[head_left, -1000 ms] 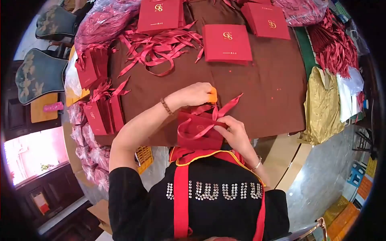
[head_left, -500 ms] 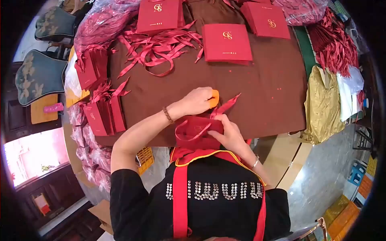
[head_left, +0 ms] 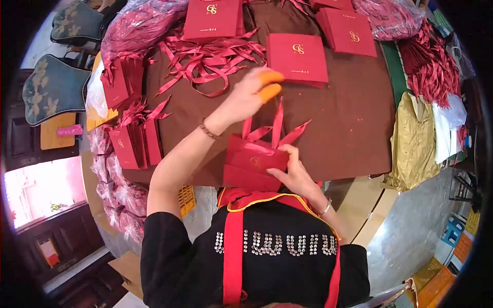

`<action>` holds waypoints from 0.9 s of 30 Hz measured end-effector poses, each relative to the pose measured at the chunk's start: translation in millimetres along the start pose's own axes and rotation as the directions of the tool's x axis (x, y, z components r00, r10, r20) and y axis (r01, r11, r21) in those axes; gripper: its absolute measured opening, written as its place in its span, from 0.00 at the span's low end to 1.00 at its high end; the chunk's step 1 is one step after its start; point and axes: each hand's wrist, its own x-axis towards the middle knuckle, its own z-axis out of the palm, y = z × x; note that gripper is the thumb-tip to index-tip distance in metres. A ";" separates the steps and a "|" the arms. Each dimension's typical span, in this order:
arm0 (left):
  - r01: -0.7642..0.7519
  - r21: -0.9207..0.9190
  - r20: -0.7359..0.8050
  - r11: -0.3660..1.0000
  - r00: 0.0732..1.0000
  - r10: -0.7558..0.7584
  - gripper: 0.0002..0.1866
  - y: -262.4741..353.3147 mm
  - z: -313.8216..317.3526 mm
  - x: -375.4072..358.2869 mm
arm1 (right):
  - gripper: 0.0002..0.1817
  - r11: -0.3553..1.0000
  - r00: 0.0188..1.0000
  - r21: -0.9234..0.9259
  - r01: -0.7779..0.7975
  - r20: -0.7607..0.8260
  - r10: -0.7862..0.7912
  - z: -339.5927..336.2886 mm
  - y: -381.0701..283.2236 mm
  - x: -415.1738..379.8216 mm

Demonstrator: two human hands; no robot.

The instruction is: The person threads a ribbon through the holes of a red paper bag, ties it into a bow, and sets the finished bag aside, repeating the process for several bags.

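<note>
A small red paper gift bag [head_left: 251, 172] with a faint gold logo is tilted close to my body at the table's near edge. My right hand [head_left: 295, 172] grips its right side, thumb on the front face. Red ribbon [head_left: 278, 123] rises from the bag's top toward my left hand [head_left: 251, 95], and another ribbon end points right. Orange finger covers sit on two fingers of my left hand, which looks closed on the ribbon, though the exact contact is blurred and partly hidden.
Flat red bags [head_left: 298, 59] lie ahead on the brown tablecloth [head_left: 341, 133]. Loose red ribbons [head_left: 215, 61] are heaped beside them. More bags [head_left: 133, 146] stand at the left edge, with plastic-wrapped bundles [head_left: 144, 31] behind. A gold bag [head_left: 416, 143] hangs at the right edge.
My left hand has moved up and away from the bag, and the ribbon now stretches upward. The bag has turned so its front face shows. My right hand still holds its side.
</note>
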 end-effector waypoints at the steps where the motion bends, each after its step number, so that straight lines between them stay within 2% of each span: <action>1: -0.190 0.034 -0.123 0.981 0.973 0.193 0.10 -8.8 0.1 -1.3 | 0.32 0.999 0.997 -0.008 0.052 -0.064 -0.052 1.7 2.7 -2.0; 2: -0.367 0.090 -0.236 0.926 0.895 0.378 0.12 -15.4 -2.2 -3.2 | 0.32 0.999 0.997 -0.006 0.050 -0.062 -0.050 3.8 8.8 -2.9; 3: -0.255 0.024 -0.226 0.967 0.941 0.254 0.17 -20.2 -11.5 -6.9 | 0.33 0.995 0.991 0.086 0.045 -0.131 -0.033 6.7 17.5 -2.9; 4: -0.134 -0.202 -0.322 0.970 0.945 0.063 0.17 -18.6 -15.0 -18.2 | 0.33 0.983 0.980 0.177 0.047 -0.201 -0.011 8.9 24.2 -2.1; 5: -0.012 -0.368 -0.324 0.930 0.939 -0.116 0.19 -19.3 -19.6 -28.9 | 0.34 0.936 0.974 0.352 0.024 -0.219 0.057 10.0 27.9 -0.3; 6: 0.100 -0.525 -0.295 0.845 0.910 -0.291 0.20 -19.5 -23.2 -39.4 | 0.34 0.887 0.967 0.455 0.078 -0.252 0.044 9.7 32.7 3.0; 7: 0.099 -0.522 -0.296 0.847 0.910 -0.289 0.20 -23.2 -20.6 -51.4 | 0.34 0.885 0.952 0.453 0.107 -0.303 0.039 8.4 32.4 6.1; 8: 0.106 -0.572 -0.213 0.814 0.939 -0.272 0.22 -30.7 -14.2 -65.0 | 0.34 0.883 0.936 0.450 0.136 -0.351 0.035 7.8 31.8 9.6; 9: 0.119 -0.620 -0.130 0.776 0.959 -0.250 0.24 -33.8 -9.3 -78.2 | 0.34 0.882 0.936 0.451 0.135 -0.349 0.035 5.5 26.6 12.3; 10: 0.237 -0.610 0.030 0.756 0.960 -0.277 0.28 -27.1 -9.9 -89.9 | 0.35 0.839 0.941 0.524 0.148 -0.336 0.044 1.7 17.2 14.5; 12: 0.261 -0.680 0.152 0.685 0.964 -0.217 0.33 -22.9 -4.6 -102.2 | 0.36 0.790 0.950 0.592 0.156 -0.310 0.045 0.1 7.9 18.5; 14: 0.218 -0.675 0.089 0.705 0.972 -0.215 0.33 -18.9 -24.7 -116.6 | 0.36 0.720 0.950 0.682 0.130 -0.292 0.106 2.3 2.2 21.3; 15: 0.175 -0.659 0.025 0.732 0.977 -0.211 0.34 -16.3 -42.6 -127.2 | 0.35 0.729 0.963 0.682 0.055 -0.229 0.141 -3.0 -1.7 20.2; 16: 0.135 -0.570 -0.068 0.810 0.975 -0.210 0.33 -13.7 -61.3 -138.5 | 0.35 0.734 0.972 0.679 -0.017 -0.159 0.170 -9.1 -2.0 17.2; 17: 0.118 -0.528 -0.150 0.841 0.962 -0.229 0.33 -12.1 -79.0 -150.8 | 0.33 0.731 0.960 0.678 0.073 -0.246 0.132 -7.2 3.4 18.5; 18: 0.110 -0.486 -0.226 0.867 0.942 -0.246 0.33 -9.9 -95.8 -162.9 | 0.31 0.770 0.953 0.639 0.005 -0.237 0.191 -11.4 5.5 18.5; 19: 0.098 -0.265 -0.366 0.959 0.910 -0.194 0.33 1.2 -112.9 -173.2 | 0.29 0.772 0.948 0.636 0.003 -0.247 0.199 -11.8 11.5 20.8; 20: 0.114 -0.030 -0.474 0.993 0.873 -0.114 0.33 15.3 -127.7 -181.8 | 0.25 0.781 0.939 0.623 -0.045 -0.239 0.245 -12.9 14.1 22.7; 21: 0.211 0.011 -0.547 0.977 0.819 -0.171 0.32 24.6 -136.1 -189.1 | 0.23 0.801 0.944 0.596 -0.066 -0.224 0.244 -14.4 19.1 23.8; 24: 0.335 0.094 -0.683 0.938 0.707 -0.184 0.29 31.3 -149.1 -197.7 | 0.18 0.822 0.957 0.561 -0.094 -0.178 0.231 -15.7 23.2 25.9; 25: 0.381 0.333 -0.703 0.863 0.710 -0.043 0.29 25.7 -144.6 -197.1 | 0.16 0.824 0.962 0.557 -0.100 -0.157 0.223 -17.6 22.5 26.6; 26: 0.418 0.544 -0.687 0.728 0.720 0.100 0.29 16.4 -136.1 -196.3 | 0.16 0.826 0.962 0.555 -0.096 -0.161 0.220 -20.2 22.3 27.1; 27: 0.461 0.613 -0.675 0.642 0.728 0.121 0.28 7.8 -128.6 -197.0 | 0.15 0.839 0.967 0.538 -0.082 -0.161 0.198 -22.9 21.9 28.5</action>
